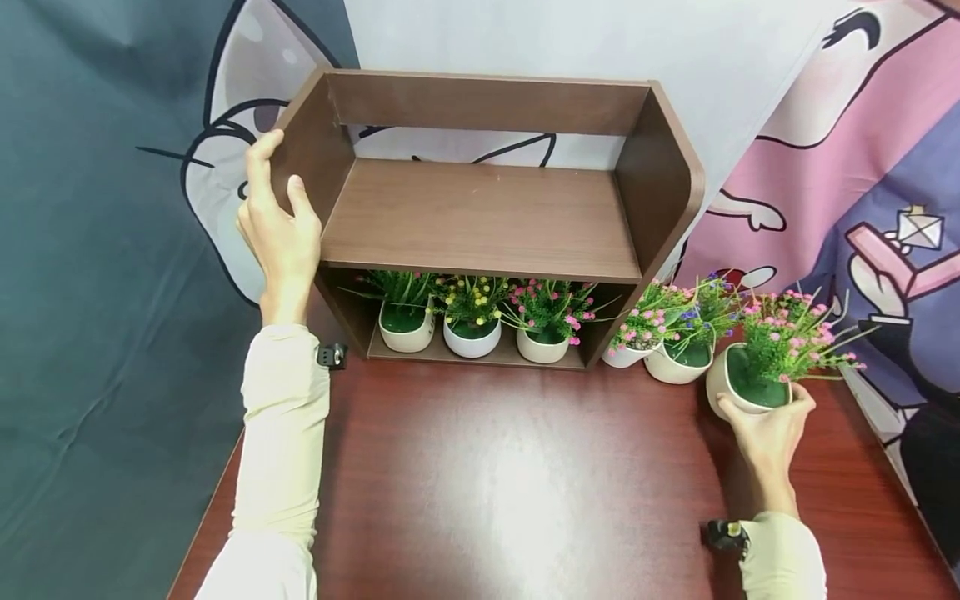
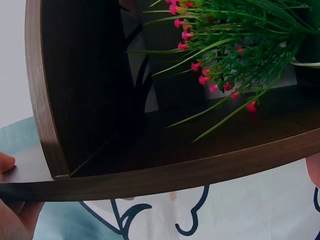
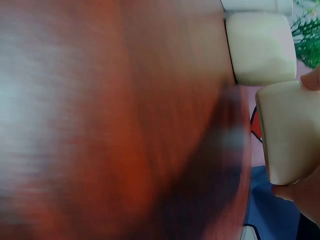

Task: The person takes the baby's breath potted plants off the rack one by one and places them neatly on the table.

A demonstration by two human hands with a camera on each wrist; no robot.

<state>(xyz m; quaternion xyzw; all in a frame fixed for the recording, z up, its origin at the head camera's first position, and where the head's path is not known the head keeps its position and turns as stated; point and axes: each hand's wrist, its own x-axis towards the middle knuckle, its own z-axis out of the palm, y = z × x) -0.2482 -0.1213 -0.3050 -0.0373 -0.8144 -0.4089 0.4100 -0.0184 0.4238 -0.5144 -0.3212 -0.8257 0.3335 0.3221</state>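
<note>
My left hand [image 1: 281, 229] holds the left side panel [image 1: 318, 137] of a brown wooden shelf [image 1: 487, 217], thumb on the inner face and fingers outside. In the left wrist view, the fingertips sit on either side of that board's edge [image 2: 125, 182]. At the right, my right hand [image 1: 768, 433] grips a cream pot [image 1: 723, 379] of pink artificial flowers [image 1: 795, 333] between thumb and fingers. This pot [image 3: 290, 132] looks tilted and raised off the table in the right wrist view. Its far side is hidden.
Inside the lower compartment stand pots with red [image 1: 405, 329], yellow [image 1: 472, 337] and pink flowers [image 1: 542, 342]. Right of the shelf, a white pot [image 1: 626, 357] and a cream pot with blue flowers [image 1: 678, 362] stand on the reddish-brown table [image 1: 487, 467]. Printed cloths [image 1: 97, 292] hang around.
</note>
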